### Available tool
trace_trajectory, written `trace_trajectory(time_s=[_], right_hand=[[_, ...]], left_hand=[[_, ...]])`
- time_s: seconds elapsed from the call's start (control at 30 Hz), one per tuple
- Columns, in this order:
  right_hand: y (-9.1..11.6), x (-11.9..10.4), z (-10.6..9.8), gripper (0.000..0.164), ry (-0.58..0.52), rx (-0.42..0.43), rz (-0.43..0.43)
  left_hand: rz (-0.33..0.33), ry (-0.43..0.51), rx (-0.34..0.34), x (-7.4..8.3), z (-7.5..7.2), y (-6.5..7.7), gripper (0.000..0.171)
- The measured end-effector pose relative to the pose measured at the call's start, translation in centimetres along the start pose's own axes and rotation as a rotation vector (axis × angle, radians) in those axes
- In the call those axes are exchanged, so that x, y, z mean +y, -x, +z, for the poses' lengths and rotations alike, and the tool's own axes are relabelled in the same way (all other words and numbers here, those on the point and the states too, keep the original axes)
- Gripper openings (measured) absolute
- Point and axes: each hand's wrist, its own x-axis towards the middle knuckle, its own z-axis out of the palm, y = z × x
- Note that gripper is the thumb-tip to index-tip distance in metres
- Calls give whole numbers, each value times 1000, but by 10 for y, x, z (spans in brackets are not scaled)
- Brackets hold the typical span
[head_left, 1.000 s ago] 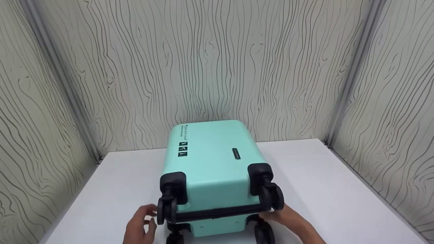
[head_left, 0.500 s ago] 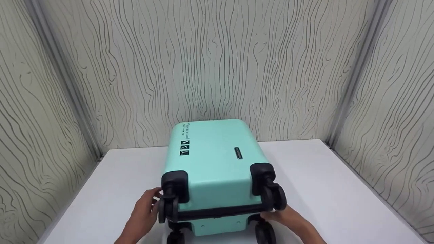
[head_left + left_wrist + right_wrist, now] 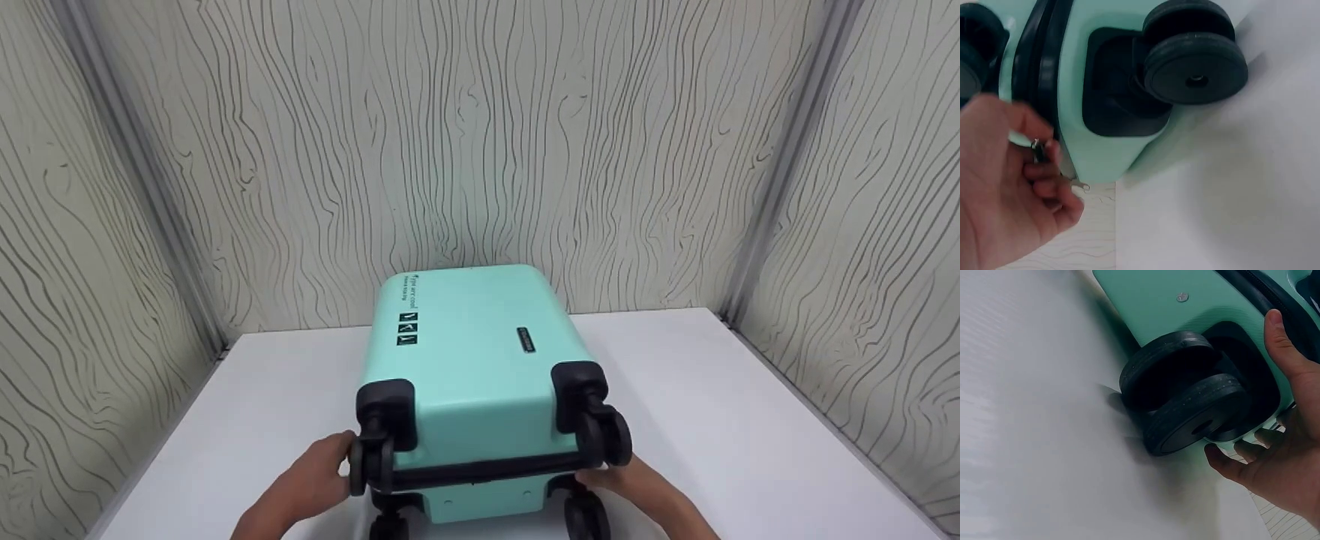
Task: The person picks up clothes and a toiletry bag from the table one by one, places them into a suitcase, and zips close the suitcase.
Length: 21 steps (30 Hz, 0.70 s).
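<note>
A mint-green hard-shell suitcase [image 3: 480, 337] lies flat with its wheeled end toward me. My left hand [image 3: 319, 472] is at its left side by the upper left wheel [image 3: 373, 457], which hides the fingertips in the head view. In the left wrist view, thumb and curled fingers pinch a small metal zipper pull [image 3: 1039, 151] beside the black zipper band [image 3: 1044, 62]; another metal tab [image 3: 1081, 186] shows past the fingers. My right hand [image 3: 1283, 444] rests at the opposite corner, thumb stretched toward the zipper band and fingers spread along the side, near a black double wheel [image 3: 1190, 410].
Under the suitcase is a white tabletop [image 3: 720, 420]. Wood-grain panels [image 3: 480, 135] rise behind it and on both sides, with grey corner posts [image 3: 784, 165]. The far end of the suitcase comes close to the back panel.
My left hand has come in from the left, from apart from the suitcase to its side, its fingers now behind the wheel. The right hand and the suitcase have stayed nearly in place.
</note>
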Motion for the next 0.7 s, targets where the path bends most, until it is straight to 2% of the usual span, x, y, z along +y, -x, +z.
trace_trajectory(time_s=[0.1,0.17,0.3,0.4,0.5,0.63,0.7], right_hand=[[0,1,1,86,-31,4,28],[0,1,1,86,-33,4,25],[1,0,2,86,-18,3,1],[1,-1,2,85,-12,-3,-21],[2,-3,1,85,-23,-5,-30],[3,-2,3,84,-44,-12,-29],[3,-1,4,84,-53,-12,-17]], left_hand=[[71,-12,10,-4,2,4,28],[88,-26,44,-6,5,5,39],[54,-65,157,-6,14,8,42],[-17,-108,240,0,24,14,32],[-67,-218,363,11,36,22,23],[-87,-381,535,25,54,30,39],[-75,-416,575,30,62,33,45]])
